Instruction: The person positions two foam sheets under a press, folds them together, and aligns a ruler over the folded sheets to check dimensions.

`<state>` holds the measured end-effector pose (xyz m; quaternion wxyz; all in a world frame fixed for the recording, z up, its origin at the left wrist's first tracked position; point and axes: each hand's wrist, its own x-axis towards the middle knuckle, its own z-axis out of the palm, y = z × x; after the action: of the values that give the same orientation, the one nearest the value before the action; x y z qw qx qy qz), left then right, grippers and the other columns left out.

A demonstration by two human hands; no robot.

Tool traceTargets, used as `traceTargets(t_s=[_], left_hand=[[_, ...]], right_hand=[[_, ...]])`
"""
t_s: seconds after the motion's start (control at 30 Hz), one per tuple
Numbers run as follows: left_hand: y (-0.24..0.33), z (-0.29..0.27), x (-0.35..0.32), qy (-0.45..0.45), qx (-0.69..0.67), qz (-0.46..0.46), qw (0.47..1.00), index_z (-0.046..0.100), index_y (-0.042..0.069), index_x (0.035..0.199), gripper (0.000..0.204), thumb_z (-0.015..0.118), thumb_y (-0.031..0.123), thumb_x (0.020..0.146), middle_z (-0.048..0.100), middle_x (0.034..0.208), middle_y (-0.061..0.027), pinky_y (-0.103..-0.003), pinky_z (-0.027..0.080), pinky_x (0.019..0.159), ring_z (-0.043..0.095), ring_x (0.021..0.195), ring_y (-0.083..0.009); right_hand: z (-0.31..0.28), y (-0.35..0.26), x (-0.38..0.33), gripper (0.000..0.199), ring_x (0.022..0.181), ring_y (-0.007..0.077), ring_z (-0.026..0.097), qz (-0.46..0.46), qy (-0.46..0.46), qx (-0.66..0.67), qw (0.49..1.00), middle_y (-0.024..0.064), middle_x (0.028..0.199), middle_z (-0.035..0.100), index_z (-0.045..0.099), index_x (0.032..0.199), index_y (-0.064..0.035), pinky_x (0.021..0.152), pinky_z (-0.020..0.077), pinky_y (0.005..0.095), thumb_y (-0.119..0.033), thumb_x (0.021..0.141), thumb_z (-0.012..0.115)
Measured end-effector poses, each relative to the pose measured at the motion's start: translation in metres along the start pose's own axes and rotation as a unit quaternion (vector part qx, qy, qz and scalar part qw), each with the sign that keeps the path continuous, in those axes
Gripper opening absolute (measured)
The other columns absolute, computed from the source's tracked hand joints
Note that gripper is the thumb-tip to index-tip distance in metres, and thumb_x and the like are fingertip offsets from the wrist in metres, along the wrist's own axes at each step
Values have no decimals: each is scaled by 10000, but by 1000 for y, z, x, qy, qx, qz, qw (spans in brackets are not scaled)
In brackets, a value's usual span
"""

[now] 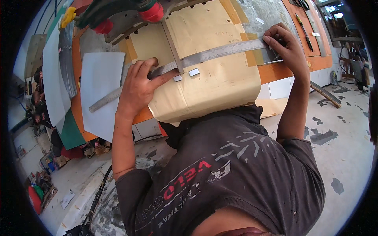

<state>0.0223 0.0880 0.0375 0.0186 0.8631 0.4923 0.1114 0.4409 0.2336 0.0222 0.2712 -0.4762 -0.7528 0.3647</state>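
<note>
A long steel ruler (pixel 220 52) lies slantwise across tan paper (pixel 220 90) that covers the worktop and hangs over its near edge. My left hand (pixel 138 86) is closed on the ruler left of its middle, thumb and fingers on either side. At its right end, my right hand (pixel 286 49) pinches it between thumb and fingers. A narrow metal strip (pixel 172 46) runs from the far side down to the ruler, near my left fingertips. Just on the near side of the ruler sit two small whitish blocks, one (pixel 194 72) right of the other (pixel 178 78).
A green machine (pixel 114 11) with red knobs (pixel 151 12) stands at the far left. White sheets (pixel 100 86) lie left of my left hand. On the orange board at far right are a pen (pixel 304 31), scissors (pixel 301 4) and another ruler (pixel 317 27).
</note>
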Motion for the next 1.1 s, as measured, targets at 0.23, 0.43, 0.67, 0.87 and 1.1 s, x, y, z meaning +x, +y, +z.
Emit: traceTargets(t_s=[0.23,0.43,0.67,0.87,1.1], left_hand=[[-3,4,0,5,-41,-18,999,800,278,1169,424,711,131,782,549,1116,-89,-417,505,906,568,1018,-298],[0,-1,5,12,-55,-27,998,804,286,1162,402,678,146,807,539,1079,-85,-401,496,901,568,986,-289],[0,1,5,6,-54,-26,998,810,221,1110,369,754,119,759,557,1098,-118,-416,526,872,572,1031,-322],[2,1,1,-2,-56,-40,998,813,218,1107,370,743,115,759,559,1091,-115,-422,519,895,571,1034,-324],[2,-3,8,10,-43,-38,998,809,283,1146,421,659,102,798,546,1038,-80,-406,493,902,577,985,-285]], right_hand=[[2,-2,1,192,874,120,603,-11,4,-3,1000,19,971,602,707,1016,-21,787,474,279,-208,974,724],[-2,-5,3,188,881,124,597,-14,1,-20,1000,27,962,596,704,1003,-23,783,471,285,-203,959,733],[-3,-8,-2,183,876,154,557,7,11,-24,1000,27,957,592,710,987,-43,784,451,301,-216,935,745],[-5,-16,-2,193,945,213,580,-2,21,-35,999,60,968,603,716,976,-39,841,467,346,-218,917,757],[-5,-9,1,196,922,191,580,-6,9,-28,1000,55,965,600,714,980,-33,821,464,325,-219,930,748]])
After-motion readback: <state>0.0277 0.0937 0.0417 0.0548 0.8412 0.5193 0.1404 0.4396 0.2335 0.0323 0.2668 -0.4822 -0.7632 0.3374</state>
